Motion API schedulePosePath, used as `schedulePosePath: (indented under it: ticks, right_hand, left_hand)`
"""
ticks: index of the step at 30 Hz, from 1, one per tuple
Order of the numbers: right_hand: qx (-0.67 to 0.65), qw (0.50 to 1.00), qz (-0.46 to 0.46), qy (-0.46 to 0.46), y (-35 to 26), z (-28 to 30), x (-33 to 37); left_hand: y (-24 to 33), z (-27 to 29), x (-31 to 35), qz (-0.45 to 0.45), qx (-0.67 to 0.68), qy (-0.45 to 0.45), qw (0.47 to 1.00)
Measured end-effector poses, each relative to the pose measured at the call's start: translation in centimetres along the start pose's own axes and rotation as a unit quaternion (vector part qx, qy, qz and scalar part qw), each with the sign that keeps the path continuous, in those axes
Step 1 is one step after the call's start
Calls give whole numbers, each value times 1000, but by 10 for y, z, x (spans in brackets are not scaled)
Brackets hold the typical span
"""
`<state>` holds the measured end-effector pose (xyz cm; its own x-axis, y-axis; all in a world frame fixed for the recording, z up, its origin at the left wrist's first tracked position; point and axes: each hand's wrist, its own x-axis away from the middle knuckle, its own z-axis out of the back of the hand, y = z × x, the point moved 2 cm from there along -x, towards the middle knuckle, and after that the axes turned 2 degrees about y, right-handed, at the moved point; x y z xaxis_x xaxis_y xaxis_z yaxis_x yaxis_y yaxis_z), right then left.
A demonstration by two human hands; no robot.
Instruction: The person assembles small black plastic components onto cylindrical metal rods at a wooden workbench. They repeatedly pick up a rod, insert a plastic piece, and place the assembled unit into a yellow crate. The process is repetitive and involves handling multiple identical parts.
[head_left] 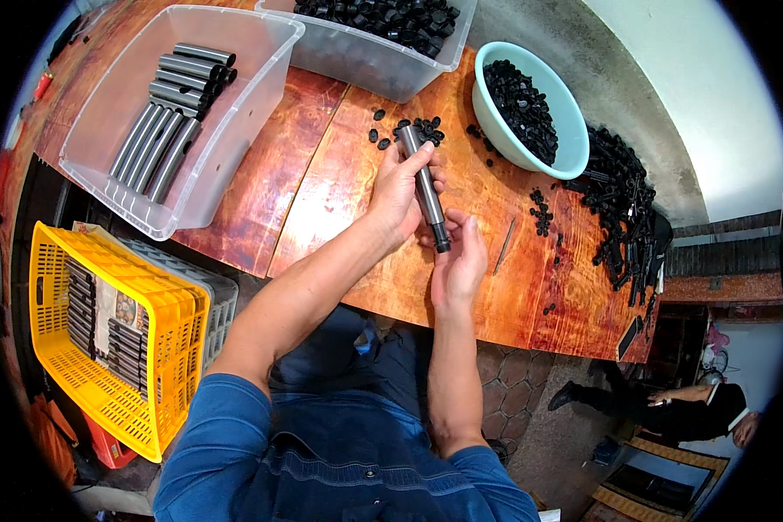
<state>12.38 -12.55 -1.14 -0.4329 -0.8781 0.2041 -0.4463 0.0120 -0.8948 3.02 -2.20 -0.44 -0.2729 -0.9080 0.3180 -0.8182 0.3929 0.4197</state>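
A clear plastic box [242,130] holds shiny grey metal tubes [170,143], a second clear plastic box [365,71] has black lumps [400,22], and a round pale-blue bowl [498,130] has tiny black bits [522,109]. Over the shiny brown wooden table [513,300], the left hand [398,187] grips a smooth grey tube [426,196] with a black end [442,244]; the right hand [461,261] is by that end, but I cannot tell if it grips

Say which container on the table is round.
The pale blue basin holding small black parts. Its rim is round, while both clear plastic bins are rectangular.
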Motion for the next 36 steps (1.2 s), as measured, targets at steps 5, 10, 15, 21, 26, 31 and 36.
schedulePosePath:
  ticks: [5,10,15,21,26,31,36]
  right_hand:
    - [167,984,7,-55,-9,5,18]
    - [422,895,131,-54,-12,7,10]
    - [528,829,178,-46,-14,8,6]
    - [550,796,251,-26,-12,19,5]
    - [555,780,286,-35,-10,17,1]
    - [596,750,284,-43,5,11,-4]
    - [592,750,294,-35,6,15,-3]
  left_hand:
    - [-6,4,-6,4,15,3,1000]
    - [-11,18,-21,-17,4,-45,999]
    - [-13,17,-26,15,0,-55,998]
    - [-21,19,-27,26,-47,-75,996]
    - [-13,24,-28,27,-54,-66,996]
    - [-9,28,-29,17,-93,-57,994]
    - [-18,25,-27,1,-75,-27,997]
